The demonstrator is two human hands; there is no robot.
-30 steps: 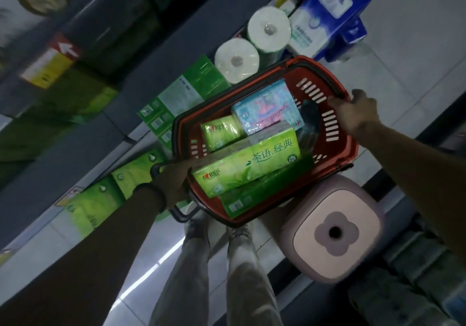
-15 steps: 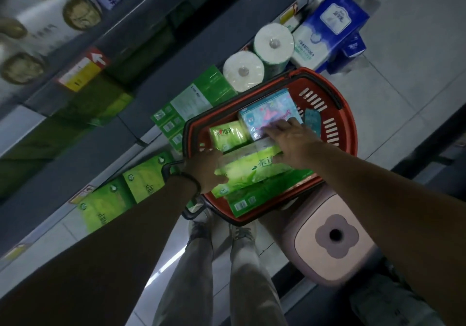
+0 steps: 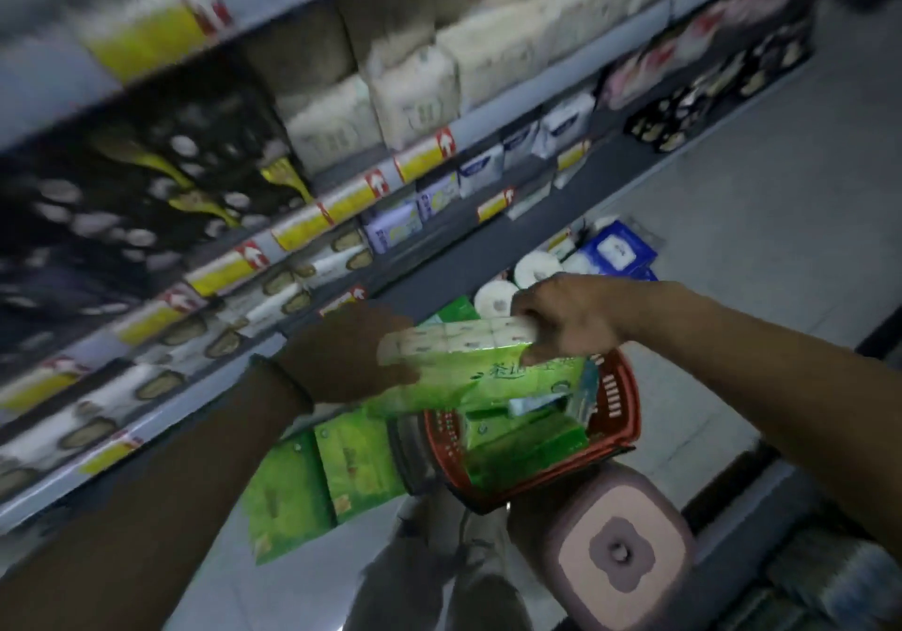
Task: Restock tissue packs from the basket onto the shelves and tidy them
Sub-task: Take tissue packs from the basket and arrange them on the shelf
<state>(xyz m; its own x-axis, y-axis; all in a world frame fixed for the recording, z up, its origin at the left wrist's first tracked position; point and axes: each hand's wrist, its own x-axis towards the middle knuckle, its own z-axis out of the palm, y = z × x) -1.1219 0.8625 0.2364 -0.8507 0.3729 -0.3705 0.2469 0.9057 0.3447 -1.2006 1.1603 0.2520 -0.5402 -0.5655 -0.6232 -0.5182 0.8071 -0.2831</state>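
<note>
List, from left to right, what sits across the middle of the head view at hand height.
left hand → green tissue pack, held at both ends → right hand. The red basket and pink stool lie lower and overlap these sideways, so they are left out.

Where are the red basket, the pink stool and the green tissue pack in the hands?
red basket (image 3: 627, 398), head view, its slotted right wall
pink stool (image 3: 621, 555), head view, centre of its top
green tissue pack (image 3: 493, 376), head view, its printed green face
</note>
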